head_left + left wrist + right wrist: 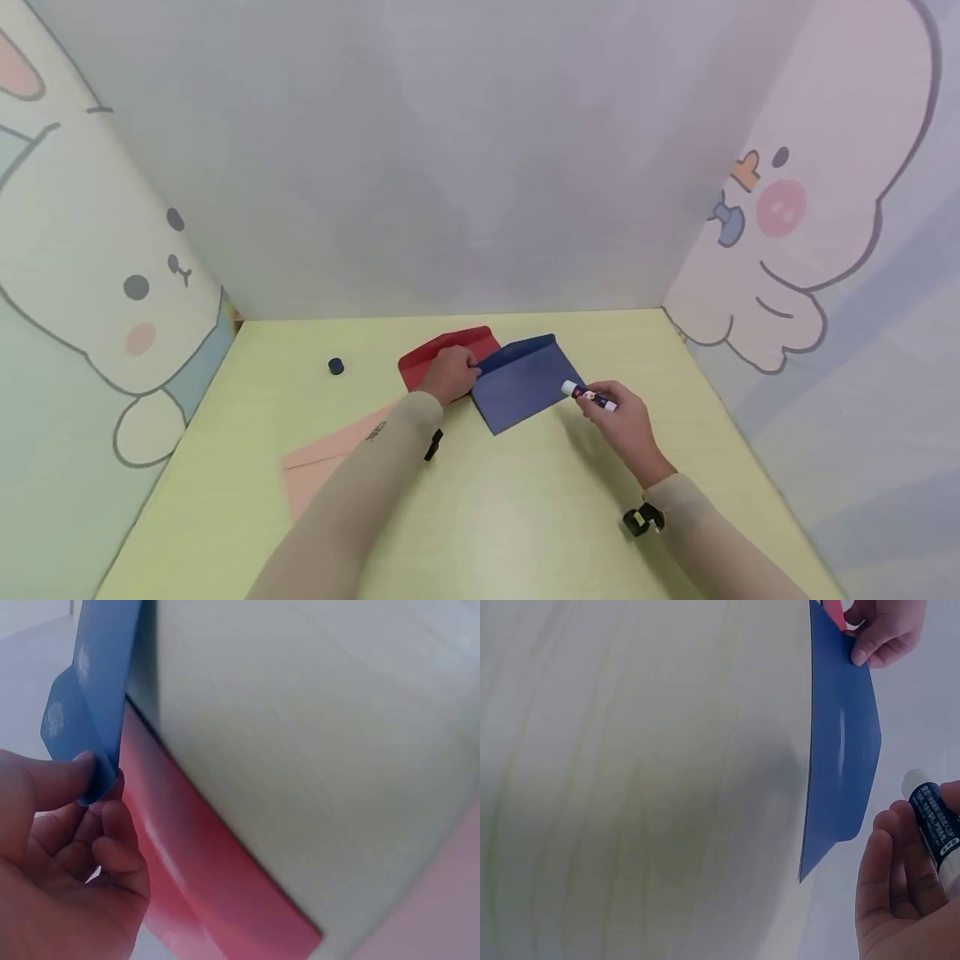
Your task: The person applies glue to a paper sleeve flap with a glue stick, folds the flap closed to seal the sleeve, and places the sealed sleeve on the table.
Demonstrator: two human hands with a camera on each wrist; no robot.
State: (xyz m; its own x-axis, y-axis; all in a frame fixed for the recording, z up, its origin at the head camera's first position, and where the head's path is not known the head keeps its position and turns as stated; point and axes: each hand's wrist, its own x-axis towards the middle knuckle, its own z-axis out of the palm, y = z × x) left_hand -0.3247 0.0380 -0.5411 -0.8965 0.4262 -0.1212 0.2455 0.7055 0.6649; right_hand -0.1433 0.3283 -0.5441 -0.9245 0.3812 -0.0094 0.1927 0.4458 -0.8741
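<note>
My left hand pinches the left corner of a blue envelope between thumb and fingers. The envelope's flap is raised along its far side, and whitish smears mark the flap in the left wrist view. In my right hand is a glue stick, gripped around its dark labelled barrel, its white end pointing toward the envelope's right part. A red envelope with its flap up lies behind and under my left hand, partly hidden by it.
A pink envelope lies at the near left, partly covered by my left sleeve. A small dark cap stands on the pale yellow table at the far left. Walls with cartoon animals enclose the left, back and right.
</note>
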